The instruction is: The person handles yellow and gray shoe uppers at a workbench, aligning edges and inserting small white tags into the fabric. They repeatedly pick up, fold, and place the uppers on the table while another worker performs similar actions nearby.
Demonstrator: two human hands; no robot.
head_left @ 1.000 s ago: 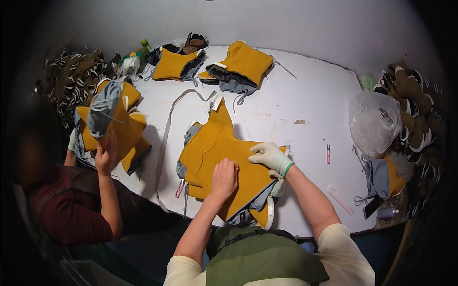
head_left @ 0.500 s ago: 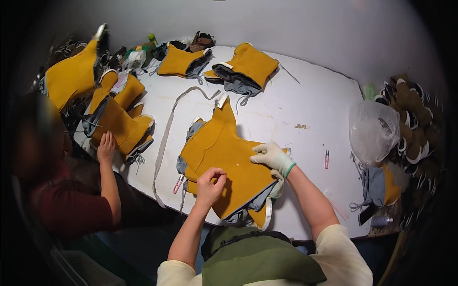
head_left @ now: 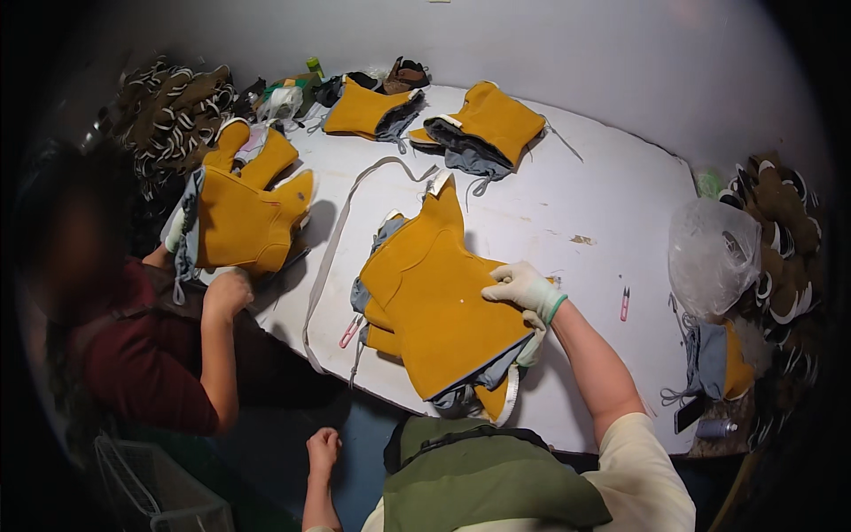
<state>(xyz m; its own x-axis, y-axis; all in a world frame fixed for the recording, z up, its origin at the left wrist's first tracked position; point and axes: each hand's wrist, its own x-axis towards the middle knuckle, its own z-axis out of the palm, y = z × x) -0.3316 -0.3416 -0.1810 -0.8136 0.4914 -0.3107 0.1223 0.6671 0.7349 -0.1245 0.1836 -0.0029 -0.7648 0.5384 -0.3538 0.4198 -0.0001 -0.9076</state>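
A mustard-yellow boot upper point(head_left: 443, 293) with grey lining lies over others on the white table in front of me. My right hand point(head_left: 523, 293), in a white knit glove with a green cuff, grips its right edge. Below the table's near edge, left of my green apron, my bare left hand point(head_left: 324, 449) has its fingers curled closed, away from the boot upper. Whether anything small is in those fingers is hidden. Pink thread snips point(head_left: 350, 332) lie at the stack's left side, and another pink-handled pair of snips point(head_left: 625, 304) lies to the right.
At left a co-worker in a dark red sleeve point(head_left: 151, 372) handles another yellow boot upper point(head_left: 239, 222). More yellow uppers point(head_left: 492, 124) lie at the back. A grey strap point(head_left: 332, 248) crosses the table. At right are a clear plastic bag point(head_left: 714, 253), brown pieces point(head_left: 784, 239) and a phone point(head_left: 689, 414).
My left hand has gone from above the boot upper down past the table's near edge. My right hand keeps its grip. The co-worker has turned and shifted their boot upper. The view has shifted slightly.
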